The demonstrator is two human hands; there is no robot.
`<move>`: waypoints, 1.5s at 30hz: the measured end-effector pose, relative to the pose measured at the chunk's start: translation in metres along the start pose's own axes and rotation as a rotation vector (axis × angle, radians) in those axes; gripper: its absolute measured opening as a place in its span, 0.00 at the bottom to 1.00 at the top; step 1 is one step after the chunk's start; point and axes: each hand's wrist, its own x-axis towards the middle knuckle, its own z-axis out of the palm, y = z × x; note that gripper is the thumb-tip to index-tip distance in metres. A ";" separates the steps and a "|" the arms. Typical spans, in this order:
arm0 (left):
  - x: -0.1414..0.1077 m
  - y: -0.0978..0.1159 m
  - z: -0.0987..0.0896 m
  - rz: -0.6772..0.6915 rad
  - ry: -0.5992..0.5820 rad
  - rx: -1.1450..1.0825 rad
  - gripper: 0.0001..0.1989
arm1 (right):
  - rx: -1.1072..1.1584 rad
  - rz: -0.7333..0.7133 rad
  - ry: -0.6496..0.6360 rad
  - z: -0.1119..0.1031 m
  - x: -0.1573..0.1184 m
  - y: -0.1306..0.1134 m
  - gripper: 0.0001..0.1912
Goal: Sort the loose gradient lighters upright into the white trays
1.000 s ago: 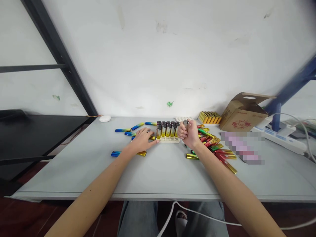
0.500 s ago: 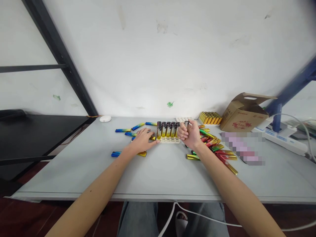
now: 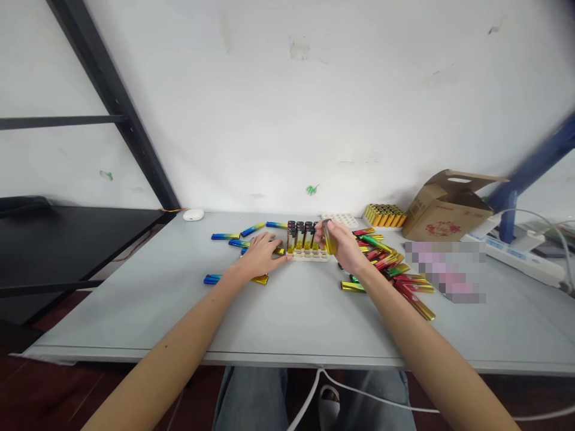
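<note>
While gripping, right hand [image 3: 347, 244]: thumb and fingers closed around gold-and-dark piece [image 3: 331, 243] — tilted, at right end of white tray [image 3: 309, 256], contact unclear
Left hand [image 3: 260, 256]: fingers spread, palm down over blue-and-gold strips [image 3: 238, 243]
White tray: bearing dark-topped cylinders [image 3: 299, 235], upright in rows
Surface [image 3: 287, 323]: strewn at right with red and green strips [image 3: 416, 301]

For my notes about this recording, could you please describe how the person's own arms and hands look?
The left hand and the right hand are bare: no gloves, rings or wristbands show. The left forearm and the right forearm are uncovered too, with no sleeves in view. A small dark spot marks the left forearm.
</note>
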 end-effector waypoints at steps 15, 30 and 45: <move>0.000 -0.001 0.002 0.001 0.010 0.000 0.24 | -0.986 -0.506 0.014 0.003 -0.005 0.025 0.12; 0.000 0.000 0.002 0.004 0.012 0.005 0.25 | -1.130 -0.585 0.071 0.003 -0.005 0.034 0.14; -0.001 0.002 0.000 0.004 0.015 -0.024 0.24 | -1.306 -0.571 0.084 0.005 -0.007 0.039 0.20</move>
